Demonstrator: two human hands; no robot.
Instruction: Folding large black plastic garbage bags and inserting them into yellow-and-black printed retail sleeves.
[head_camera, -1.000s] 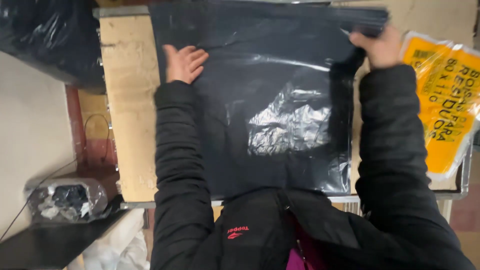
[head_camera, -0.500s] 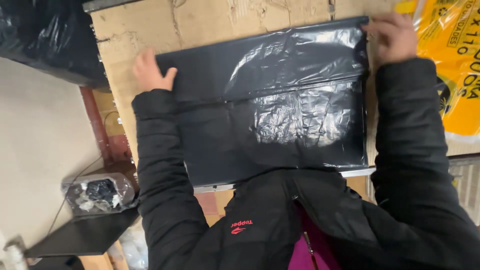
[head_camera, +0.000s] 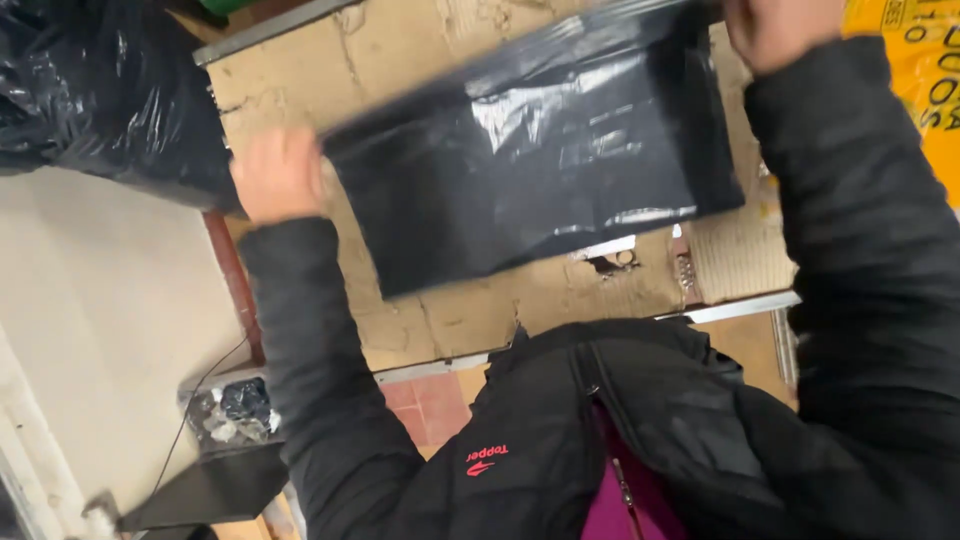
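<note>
Right hand (head_camera: 778, 30) cut off by top edge, fingers not visible, grip on the black plastic bag (head_camera: 530, 150) can't be confirmed. Left hand (head_camera: 278, 175) motion-blurred, fingers unclear at bag's corner. Bag's upper right corner runs out of frame. Yellow bag (head_camera: 925, 90) cropped by right edge. Bag hides much of the worktop (head_camera: 450, 310). Small clear bundle (head_camera: 232, 415) contents too small to tell.

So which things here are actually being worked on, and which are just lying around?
In hand:
black plastic bag, gripped by left hand and right hand
worktable under it

Lying about:
yellow printed bag
bundle of black plastic
</note>
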